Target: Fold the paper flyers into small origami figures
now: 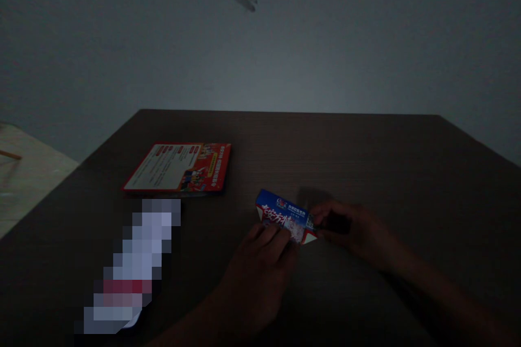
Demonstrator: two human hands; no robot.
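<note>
A small blue and red printed paper box (288, 210) with white lettering lies at an angle on the dark table, between my two hands. My left hand (266, 252) bends its fingers over the near side of the box, and its thumb is hidden. At the box's right end, my right hand (345, 227) pinches the edge with thumb and fingers. White triangular corners show at the near ends of the box. Dim light hides the detail of the fingertips.
A flat red and white printed booklet or box (179, 168) lies at the table's left. Nearer me is a bright, pixelated phone-like object (134, 260). The brown wood-grain table (325, 141) meets a pale wall (325, 38). Light floor shows at far left.
</note>
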